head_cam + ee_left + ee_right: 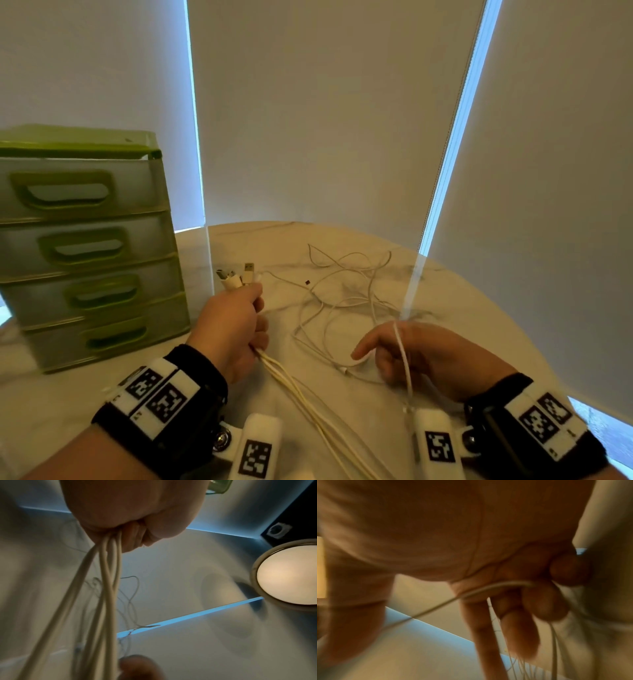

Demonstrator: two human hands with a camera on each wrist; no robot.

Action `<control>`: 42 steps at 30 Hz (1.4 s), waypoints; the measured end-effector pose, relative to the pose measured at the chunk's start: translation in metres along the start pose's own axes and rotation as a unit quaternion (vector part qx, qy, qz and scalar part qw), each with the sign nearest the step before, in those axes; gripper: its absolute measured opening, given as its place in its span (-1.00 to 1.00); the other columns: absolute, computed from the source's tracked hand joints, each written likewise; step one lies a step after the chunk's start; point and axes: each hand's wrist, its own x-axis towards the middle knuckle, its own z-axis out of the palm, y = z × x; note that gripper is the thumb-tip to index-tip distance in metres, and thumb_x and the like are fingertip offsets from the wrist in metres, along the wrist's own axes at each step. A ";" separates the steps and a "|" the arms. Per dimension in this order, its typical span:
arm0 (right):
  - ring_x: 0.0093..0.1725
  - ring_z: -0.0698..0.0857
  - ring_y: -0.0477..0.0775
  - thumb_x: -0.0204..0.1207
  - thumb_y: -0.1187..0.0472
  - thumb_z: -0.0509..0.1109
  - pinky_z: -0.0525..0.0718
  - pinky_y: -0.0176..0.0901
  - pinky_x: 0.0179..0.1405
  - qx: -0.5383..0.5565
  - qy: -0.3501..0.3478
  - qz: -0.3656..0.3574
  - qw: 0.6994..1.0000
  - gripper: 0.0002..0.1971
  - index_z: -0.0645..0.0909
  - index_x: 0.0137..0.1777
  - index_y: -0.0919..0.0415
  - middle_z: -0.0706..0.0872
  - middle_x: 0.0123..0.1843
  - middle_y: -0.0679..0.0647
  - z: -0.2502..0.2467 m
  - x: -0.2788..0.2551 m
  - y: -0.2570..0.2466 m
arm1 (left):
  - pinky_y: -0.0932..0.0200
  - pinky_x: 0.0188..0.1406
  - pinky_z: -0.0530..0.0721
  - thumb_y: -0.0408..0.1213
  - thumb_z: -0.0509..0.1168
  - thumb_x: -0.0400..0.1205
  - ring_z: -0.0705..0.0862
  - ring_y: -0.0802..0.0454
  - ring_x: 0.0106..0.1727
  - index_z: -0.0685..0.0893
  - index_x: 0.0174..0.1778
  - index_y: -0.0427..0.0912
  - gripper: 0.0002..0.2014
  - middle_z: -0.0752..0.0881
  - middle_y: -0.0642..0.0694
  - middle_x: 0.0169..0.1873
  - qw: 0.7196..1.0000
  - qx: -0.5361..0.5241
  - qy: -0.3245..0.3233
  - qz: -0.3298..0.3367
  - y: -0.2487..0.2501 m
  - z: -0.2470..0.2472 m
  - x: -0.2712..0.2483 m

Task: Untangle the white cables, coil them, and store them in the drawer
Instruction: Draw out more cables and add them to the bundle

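Observation:
My left hand (236, 325) grips a bundle of several white cables (301, 401) in a fist; their USB plugs (236, 275) stick out past the thumb, and the strands trail from the fist toward me (102, 588). A loose tangle of thin white cable (346, 291) lies on the table ahead of both hands. My right hand (404, 356) hovers over the near part of the tangle, with one white strand (404, 359) running over its back and across the palm (488, 589), held by the curled fingers (544, 601).
A green and translucent drawer unit (85, 246) with several closed drawers stands at the left on the round, pale table (462, 308). Window blinds hang close behind the table's far edge. A round ceiling lamp (288, 574) shows in the left wrist view.

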 end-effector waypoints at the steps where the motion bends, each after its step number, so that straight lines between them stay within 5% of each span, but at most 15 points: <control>1: -0.29 0.50 0.10 0.31 -0.39 0.39 0.40 -0.11 -0.34 -0.025 -0.028 -0.013 0.999 -0.31 0.78 0.19 0.16 0.64 -0.19 0.16 -0.002 -0.001 0.001 | 0.36 -0.84 0.19 -0.26 0.22 0.75 0.27 0.19 -0.76 0.46 -0.23 -0.13 -0.78 0.40 -0.04 -0.44 1.000 0.012 -0.002 -0.008 -0.003 -0.001 0.003; 4: -0.05 0.66 -0.02 0.58 -0.41 0.11 0.61 -0.12 -0.21 -0.124 -0.035 -0.026 0.991 -0.43 0.66 0.40 -0.16 0.72 0.11 -0.07 -0.005 -0.009 -0.003 | 0.38 -0.83 0.18 -0.27 0.22 0.75 0.26 0.17 -0.75 0.45 -0.23 -0.13 -0.78 0.36 -0.05 -0.45 0.999 0.036 -0.002 -0.036 -0.012 -0.001 0.009; 6: 0.05 0.70 -0.17 0.41 -0.62 -0.10 0.66 -0.29 -0.06 -0.235 0.027 -0.033 0.971 -0.30 0.65 0.30 -0.38 0.74 0.11 -0.19 0.005 -0.014 -0.015 | 0.39 -0.82 0.18 -0.29 0.23 0.75 0.27 0.15 -0.73 0.47 -0.23 -0.15 -0.78 0.37 -0.06 -0.45 0.998 0.041 -0.005 -0.046 -0.014 -0.001 0.011; 8: -0.05 0.72 -0.18 0.35 -0.62 0.08 0.66 -0.32 -0.09 -0.315 0.118 -0.033 0.941 -0.37 0.75 0.06 -0.26 0.79 -0.06 -0.09 0.018 -0.015 -0.037 | 0.38 -0.82 0.17 -0.30 0.23 0.74 0.27 0.14 -0.74 0.47 -0.24 -0.16 -0.78 0.36 -0.06 -0.47 0.998 0.041 -0.010 -0.047 -0.013 -0.001 0.013; 11: -0.23 0.72 0.05 0.53 -0.17 0.40 0.66 -0.10 -0.17 -0.254 0.243 -0.055 0.935 -0.69 0.79 -0.20 0.03 0.79 -0.24 0.11 0.021 0.002 -0.066 | 0.40 -0.79 0.17 -0.30 0.23 0.74 0.25 0.14 -0.75 0.47 -0.25 -0.16 -0.77 0.34 -0.04 -0.52 0.998 0.040 -0.014 -0.044 -0.013 0.000 0.013; 14: -0.18 0.69 0.04 0.62 0.18 0.34 0.59 -0.09 -0.20 -0.119 0.390 -0.049 0.912 -0.83 0.78 -0.06 0.09 0.79 -0.18 0.09 -0.015 0.032 -0.073 | 0.41 -0.79 0.17 -0.29 0.23 0.74 0.24 0.14 -0.75 0.47 -0.24 -0.15 -0.78 0.33 -0.04 -0.52 0.999 0.032 -0.011 -0.043 -0.012 -0.001 0.012; 16: -0.13 0.70 0.09 0.57 0.38 0.27 0.59 -0.08 -0.26 -0.060 0.372 0.031 0.926 -0.74 0.79 0.05 0.19 0.80 -0.08 0.14 -0.037 0.053 -0.061 | 0.37 -0.80 0.17 -0.29 0.24 0.74 0.25 0.12 -0.71 0.47 -0.25 -0.16 -0.77 0.34 -0.05 -0.51 0.999 0.033 -0.006 -0.041 -0.011 -0.001 0.011; 20: -0.07 0.78 0.07 0.53 0.47 0.27 0.69 -0.23 -0.28 -0.166 0.217 0.157 0.949 -0.65 0.85 -0.06 0.09 0.86 -0.03 0.08 -0.039 0.075 -0.027 | 0.32 -0.83 0.17 -0.29 0.26 0.73 0.24 0.10 -0.66 0.47 -0.26 -0.16 -0.77 0.34 -0.05 -0.51 0.998 0.045 -0.001 -0.041 -0.012 0.000 0.013; 22: -0.16 0.76 -0.04 0.54 0.44 0.33 0.69 -0.37 -0.32 -0.188 0.177 0.169 0.951 -0.69 0.85 -0.07 0.09 0.86 -0.08 0.04 -0.031 0.081 -0.022 | 0.33 -0.83 0.16 -0.30 0.26 0.72 0.25 0.11 -0.67 0.48 -0.24 -0.15 -0.79 0.35 -0.05 -0.50 0.998 0.045 0.000 -0.038 -0.014 0.001 0.015; 26: -0.01 0.74 -0.10 0.51 0.29 0.41 0.67 -0.27 0.03 -0.324 0.145 0.176 0.918 -0.74 0.80 0.03 -0.09 0.81 -0.01 -0.11 -0.031 0.089 -0.016 | 0.34 -0.82 0.16 -0.29 0.28 0.71 0.26 0.14 -0.71 0.48 -0.22 -0.16 -0.81 0.37 -0.05 -0.47 0.998 0.048 0.003 -0.038 -0.016 0.001 0.019; 31: -0.13 0.74 -0.10 0.52 0.18 0.41 0.63 -0.29 -0.15 -0.385 0.124 0.166 0.899 -0.87 0.80 -0.16 0.03 0.81 -0.15 -0.12 -0.038 0.090 -0.013 | 0.38 -0.78 0.17 -0.29 0.29 0.71 0.25 0.12 -0.68 0.50 -0.18 -0.16 -0.83 0.37 -0.05 -0.49 0.998 0.060 0.010 -0.028 -0.016 0.004 0.017; 36: -0.21 0.62 -0.04 0.65 0.11 0.22 0.57 -0.20 -0.22 -0.425 0.156 0.154 0.878 -0.78 0.67 -0.09 0.14 0.74 -0.13 0.05 -0.042 0.086 -0.009 | 0.37 -0.82 0.14 -0.28 0.25 0.72 0.22 0.15 -0.72 0.45 -0.24 -0.13 -0.79 0.34 -0.02 -0.52 0.999 0.031 0.008 -0.011 -0.015 0.007 0.015; 42: -0.38 0.49 0.01 0.65 0.12 0.27 0.41 -0.16 -0.39 -0.237 0.384 0.026 0.892 -0.78 0.50 -0.22 0.18 0.53 -0.36 0.02 -0.053 0.072 -0.017 | 0.43 -0.80 0.12 -0.35 0.24 0.67 0.19 0.19 -0.72 0.42 -0.29 -0.10 -0.77 0.37 -0.02 -0.55 0.996 -0.069 -0.032 0.048 -0.002 0.014 0.001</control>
